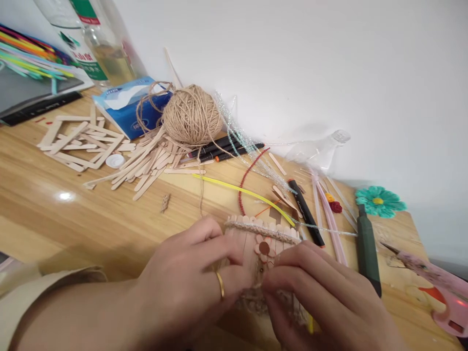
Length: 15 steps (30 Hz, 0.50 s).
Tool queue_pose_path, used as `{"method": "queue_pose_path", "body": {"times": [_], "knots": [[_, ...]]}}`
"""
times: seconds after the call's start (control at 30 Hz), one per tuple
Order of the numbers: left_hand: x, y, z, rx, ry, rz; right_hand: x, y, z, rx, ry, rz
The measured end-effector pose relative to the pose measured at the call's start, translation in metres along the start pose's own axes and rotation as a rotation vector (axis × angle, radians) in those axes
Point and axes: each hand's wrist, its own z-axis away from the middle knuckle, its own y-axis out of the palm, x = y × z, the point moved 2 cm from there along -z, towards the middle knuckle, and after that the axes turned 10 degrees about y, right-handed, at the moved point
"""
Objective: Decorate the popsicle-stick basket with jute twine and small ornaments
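Craft-stick panel [250, 249] lies between curled left fingers [237, 279] and pinched right fingers [283, 275] near its flower [263, 248], their grip unclear.

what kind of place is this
Probably a craft table, at home or in a small studio: there are craft sticks, a ball of twine and a glue gun.

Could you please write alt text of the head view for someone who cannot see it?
A person's left hand, wearing a gold ring, and right hand touch a craft-stick panel bearing a flower. Around it on a wooden table are a twine ball, loose sticks and a pink glue gun.
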Motion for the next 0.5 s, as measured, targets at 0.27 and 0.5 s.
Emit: {"method": "queue_pose_path", "body": {"times": [0.27,0.5], "knots": [[-0.004,0.004,0.010,-0.133,-0.050,-0.047,-0.005,0.000,0.012,0.068,-0.001,-0.051],[-0.003,-0.004,0.007,-0.018,0.104,-0.029,-0.005,0.001,0.018,0.022,-0.059,0.059]]}}
